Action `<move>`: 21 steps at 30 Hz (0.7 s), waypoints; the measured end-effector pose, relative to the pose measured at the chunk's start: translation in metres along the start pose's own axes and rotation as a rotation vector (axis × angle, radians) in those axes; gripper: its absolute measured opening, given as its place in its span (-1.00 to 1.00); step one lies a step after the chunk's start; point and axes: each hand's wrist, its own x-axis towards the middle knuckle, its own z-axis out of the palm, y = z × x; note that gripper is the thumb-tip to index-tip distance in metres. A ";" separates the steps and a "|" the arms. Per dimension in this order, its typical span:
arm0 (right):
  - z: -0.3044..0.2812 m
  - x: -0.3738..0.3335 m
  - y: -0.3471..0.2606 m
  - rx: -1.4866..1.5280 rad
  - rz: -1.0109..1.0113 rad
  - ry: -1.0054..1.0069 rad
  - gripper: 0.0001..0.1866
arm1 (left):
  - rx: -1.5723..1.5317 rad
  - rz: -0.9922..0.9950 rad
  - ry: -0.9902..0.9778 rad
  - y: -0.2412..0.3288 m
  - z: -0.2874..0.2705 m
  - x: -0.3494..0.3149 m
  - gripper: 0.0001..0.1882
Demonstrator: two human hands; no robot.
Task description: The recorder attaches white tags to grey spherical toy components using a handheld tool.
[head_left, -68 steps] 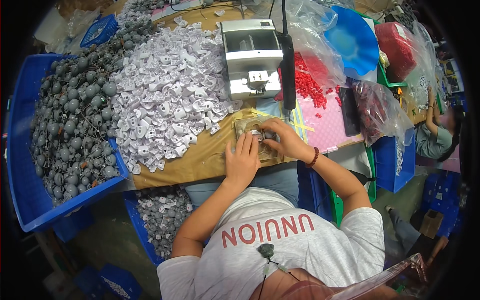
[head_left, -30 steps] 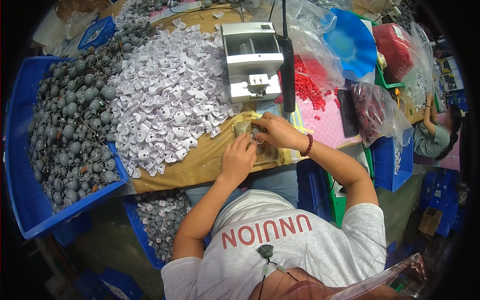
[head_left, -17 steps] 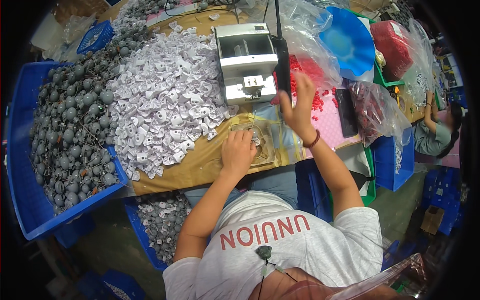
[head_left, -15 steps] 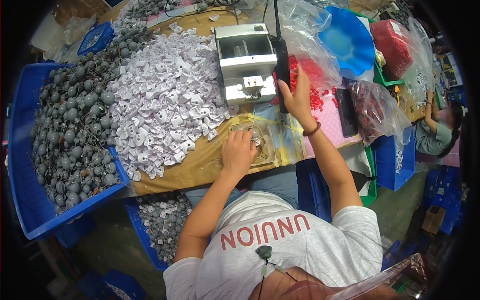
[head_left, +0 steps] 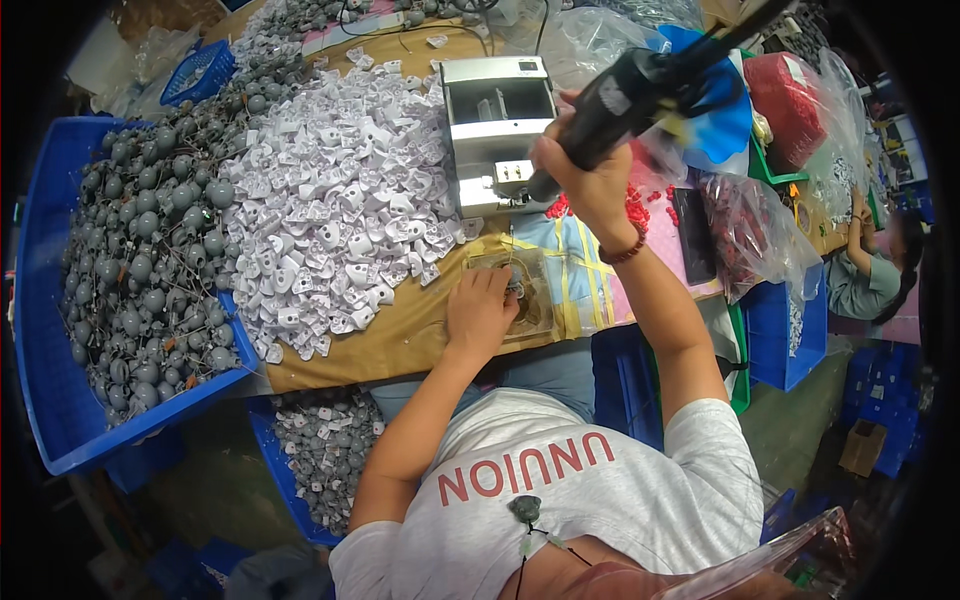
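The right hand (head_left: 588,175) is raised above the bench with its fingers curled tight around the grip of a black power screwdriver (head_left: 640,90), which hangs at a slant, its body running up and away to the right and its tip pointing down toward the front of a small grey machine box (head_left: 497,130). A beaded bracelet (head_left: 625,250) sits on that wrist. The left hand (head_left: 480,312) lies low on the brown table top (head_left: 400,340), fingers bent and pressed down on a small part at the edge of a clear flat jig (head_left: 527,295); I cannot make out what exactly the fingertips pin, as it is too small. The jig lies just in front of the grey box, between the two hands, beside a striped cloth (head_left: 580,270).

Left of the left hand spreads a big heap of white plastic housings (head_left: 330,230), reaching right up to the grey box. Beyond that heap, a blue crate (head_left: 60,400) holds a mass of grey round parts (head_left: 140,250). Under the table edge another blue bin of small grey and white pieces (head_left: 325,455) stands near the person's knee. Behind the right hand lie red beads (head_left: 640,205) and clear plastic bags (head_left: 760,220); further right another person (head_left: 870,270) sits at the same bench
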 end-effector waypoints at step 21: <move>0.010 -0.050 -0.019 -0.112 0.323 -0.161 -0.50 | 0.018 0.045 0.049 -0.005 0.007 0.002 -0.68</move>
